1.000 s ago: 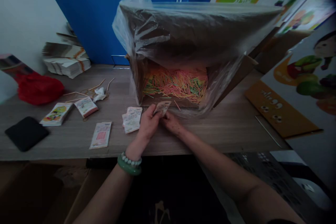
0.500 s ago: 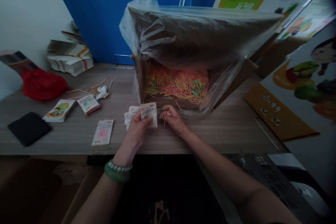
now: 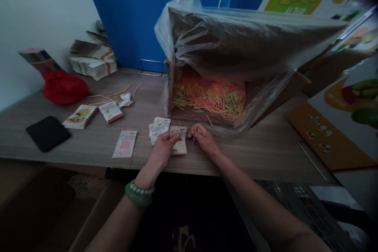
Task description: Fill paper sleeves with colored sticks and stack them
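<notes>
My left hand (image 3: 164, 146) is closed on a small printed packet (image 3: 178, 145), thumb on top, low over the front of the table. Just to its right my right hand (image 3: 203, 137) is curled around a few thin coloured sticks (image 3: 194, 140); most of them are hidden by the fingers. Several similar packets (image 3: 159, 126) lie in a loose pile behind my left hand. Beyond my hands, a carton (image 3: 256, 47) lined with clear plastic opens toward me, with a heap of pink, orange and green sticks (image 3: 209, 96) inside.
One packet (image 3: 125, 144) lies flat to the left. Farther left are a printed packet stack (image 3: 79, 116), another bundle (image 3: 110, 112), a black square pad (image 3: 47, 133) and a red bag (image 3: 65, 87). A thin rod (image 3: 313, 160) lies at right beside an orange-brown printed box (image 3: 327, 138).
The camera view has turned left, so the scene sits farther right. My left hand and its packet are lower, near the table. My right hand still holds the sticks.
</notes>
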A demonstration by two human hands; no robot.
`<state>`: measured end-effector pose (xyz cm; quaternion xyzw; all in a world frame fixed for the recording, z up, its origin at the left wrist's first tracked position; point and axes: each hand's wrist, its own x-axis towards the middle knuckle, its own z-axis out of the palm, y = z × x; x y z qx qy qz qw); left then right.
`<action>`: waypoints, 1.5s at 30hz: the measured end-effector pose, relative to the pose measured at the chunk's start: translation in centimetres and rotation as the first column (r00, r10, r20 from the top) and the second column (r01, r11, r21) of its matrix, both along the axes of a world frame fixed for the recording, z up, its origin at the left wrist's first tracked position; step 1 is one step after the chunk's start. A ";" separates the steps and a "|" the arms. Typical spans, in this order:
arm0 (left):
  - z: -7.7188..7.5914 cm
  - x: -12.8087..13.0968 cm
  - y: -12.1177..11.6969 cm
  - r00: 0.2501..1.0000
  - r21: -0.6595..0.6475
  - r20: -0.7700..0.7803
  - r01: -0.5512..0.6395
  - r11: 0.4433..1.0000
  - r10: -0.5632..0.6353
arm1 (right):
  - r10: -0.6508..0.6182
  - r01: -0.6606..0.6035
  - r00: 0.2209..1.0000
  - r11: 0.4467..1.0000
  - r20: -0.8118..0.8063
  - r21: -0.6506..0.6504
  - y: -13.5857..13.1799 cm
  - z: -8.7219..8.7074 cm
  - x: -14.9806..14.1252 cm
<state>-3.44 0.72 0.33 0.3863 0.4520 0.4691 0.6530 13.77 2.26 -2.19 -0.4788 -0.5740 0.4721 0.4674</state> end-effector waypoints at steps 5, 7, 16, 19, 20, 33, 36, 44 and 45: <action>-1.8 -1.2 0.2 0.980 0.115 -0.199 0.003 0.993 0.020 | -0.038 0.020 0.980 0.995 -0.194 -0.093 0.2 1.2 0.0; -2.4 -1.6 0.3 0.967 0.167 -0.254 0.030 0.986 0.014 | -0.042 0.023 0.967 0.997 -0.253 -0.080 0.2 1.5 -0.2; -1.4 -1.7 -0.5 0.957 0.127 -0.284 -0.015 0.992 0.051 | -0.033 0.041 0.928 0.999 -0.372 0.015 0.0 4.5 -0.5; -0.8 -1.3 -0.7 0.965 0.122 -0.262 0.009 0.993 0.023 | -0.006 0.041 0.912 0.996 -0.410 0.076 -0.4 6.5 -0.6; -0.7 -1.1 -0.7 0.962 0.128 -0.273 0.015 0.992 0.020 | -0.008 0.052 0.905 0.994 -0.426 0.093 -0.5 7.1 -0.8; 0.3 0.5 -1.0 0.984 0.042 -0.140 0.118 0.992 -0.111 | -0.126 0.180 0.839 0.982 -0.529 0.051 -1.1 6.4 -4.3; 0.1 0.7 -1.1 0.992 -0.014 -0.089 0.085 0.996 -0.086 | -0.151 0.196 0.845 0.980 -0.514 0.034 -1.3 5.9 -3.7; 1.8 2.7 -0.1 0.987 0.017 0.120 0.110 0.994 -0.111 | -0.142 0.189 0.839 0.981 -0.526 0.035 -0.5 6.0 -3.7; 2.2 3.0 0.4 0.988 0.057 0.111 0.105 0.993 -0.111 | -0.134 0.191 0.843 0.980 -0.521 0.056 0.0 6.3 -3.5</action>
